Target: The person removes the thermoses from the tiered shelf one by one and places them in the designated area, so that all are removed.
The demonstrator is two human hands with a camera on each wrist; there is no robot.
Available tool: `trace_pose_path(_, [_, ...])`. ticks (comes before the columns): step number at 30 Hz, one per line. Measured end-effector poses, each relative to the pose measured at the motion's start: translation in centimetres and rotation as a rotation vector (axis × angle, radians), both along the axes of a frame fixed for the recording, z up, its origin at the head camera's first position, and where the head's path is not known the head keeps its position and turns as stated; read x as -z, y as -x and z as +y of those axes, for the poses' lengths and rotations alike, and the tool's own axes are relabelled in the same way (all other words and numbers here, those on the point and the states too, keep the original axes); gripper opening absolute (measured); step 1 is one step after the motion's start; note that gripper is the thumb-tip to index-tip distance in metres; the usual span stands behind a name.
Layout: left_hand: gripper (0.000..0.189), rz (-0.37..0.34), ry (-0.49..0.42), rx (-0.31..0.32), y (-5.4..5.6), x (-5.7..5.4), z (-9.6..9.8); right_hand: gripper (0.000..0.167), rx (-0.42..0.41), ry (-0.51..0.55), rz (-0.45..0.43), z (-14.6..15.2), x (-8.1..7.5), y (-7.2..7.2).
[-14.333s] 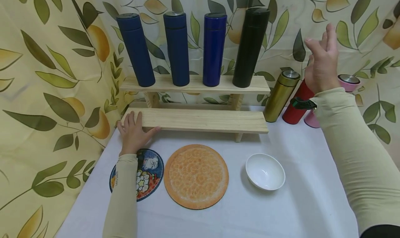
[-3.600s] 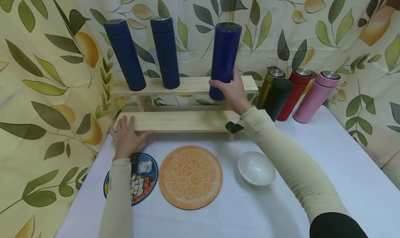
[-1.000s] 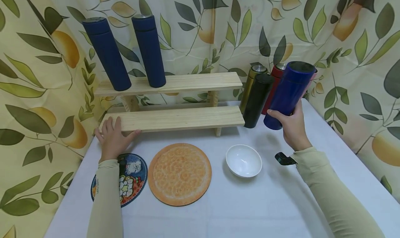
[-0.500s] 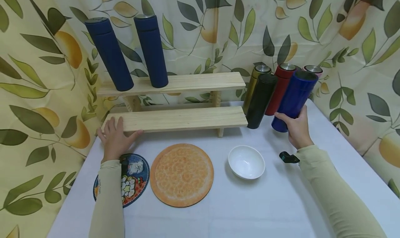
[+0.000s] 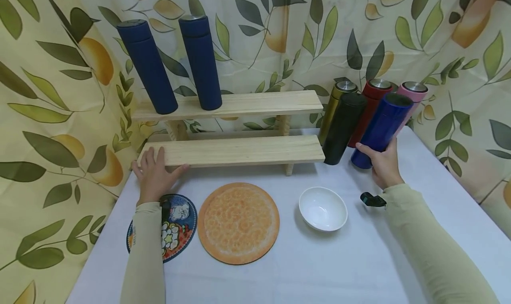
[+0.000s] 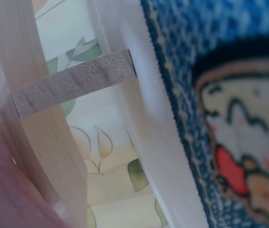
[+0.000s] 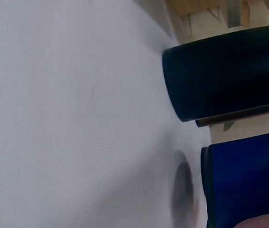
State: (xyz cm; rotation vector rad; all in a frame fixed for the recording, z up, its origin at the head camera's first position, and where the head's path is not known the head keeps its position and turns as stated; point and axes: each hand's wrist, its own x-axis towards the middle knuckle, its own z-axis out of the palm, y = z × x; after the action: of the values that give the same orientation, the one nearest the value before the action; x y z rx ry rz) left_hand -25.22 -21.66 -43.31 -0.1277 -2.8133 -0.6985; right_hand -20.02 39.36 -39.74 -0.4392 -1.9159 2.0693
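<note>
My right hand (image 5: 386,164) grips a shiny blue thermos bottle (image 5: 381,131) around its lower part, its base close over the white cloth, just right of the black thermos (image 5: 344,129). In the right wrist view the blue bottle (image 7: 248,180) lies beside the black one (image 7: 224,76), with a dark shadow on the cloth by its base. My left hand (image 5: 155,173) rests on the left end of the lower plank of a two-tier wooden shelf (image 5: 239,151), fingers spread on top and thumb along the front edge. Two matte navy thermoses (image 5: 149,69) stand on the upper plank.
Gold (image 5: 335,104), red (image 5: 371,104) and pink (image 5: 413,93) thermoses stand behind the black and blue ones. In front of the shelf lie a round tan mat (image 5: 239,224) and a patterned blue mat (image 5: 179,228), partly under my left arm. A white bowl (image 5: 323,208) sits to the right.
The black thermos, then the shiny blue one, have gone from the upper plank to the right side. Over the last second the blue one has come lower. My left hand stays on the shelf.
</note>
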Motion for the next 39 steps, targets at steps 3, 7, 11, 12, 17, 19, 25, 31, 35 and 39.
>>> trace_pose_path(3, [0.114,0.003,-0.001,-0.003,-0.1,-0.2,0.1,0.107,-0.008,0.004,0.009,0.1,0.4,0.3])
trace_pose_path(7, [0.113,-0.006,0.0,-0.007,-0.2,-0.3,0.2,0.106,-0.014,0.021,-0.001,0.1,0.9,0.6])
trace_pose_path(11, [0.111,-0.001,-0.001,-0.005,-0.2,-0.3,0.2,0.104,-0.01,0.034,-0.011,0.1,1.4,1.0])
trace_pose_path(12, [0.111,0.003,-0.002,-0.004,-0.2,-0.3,0.2,0.104,-0.007,0.034,-0.013,0.1,1.5,1.1])
trace_pose_path(17, [0.111,0.013,-0.001,-0.005,0.0,-0.2,0.1,0.104,0.001,0.059,-0.036,0.3,1.6,1.5])
trace_pose_path(19, [0.111,0.011,0.002,-0.007,0.0,-0.2,0.1,0.105,0.007,0.069,-0.052,0.3,1.6,1.6])
trace_pose_path(25, [0.111,0.008,0.015,-0.013,0.1,-0.1,-0.1,0.102,0.024,0.033,-0.057,0.3,1.9,2.4])
trace_pose_path(31, [0.112,0.01,0.027,-0.027,0.1,-0.1,-0.3,0.104,0.011,-0.023,-0.106,0.2,1.5,2.4])
trace_pose_path(35, [0.113,0.01,0.029,-0.022,0.2,0.1,-0.2,0.105,0.009,0.034,-0.079,0.6,0.5,1.5])
trace_pose_path(39, [0.114,0.017,0.028,-0.016,0.4,0.3,-0.1,0.099,0.018,0.095,0.086,0.9,-1.0,0.4])
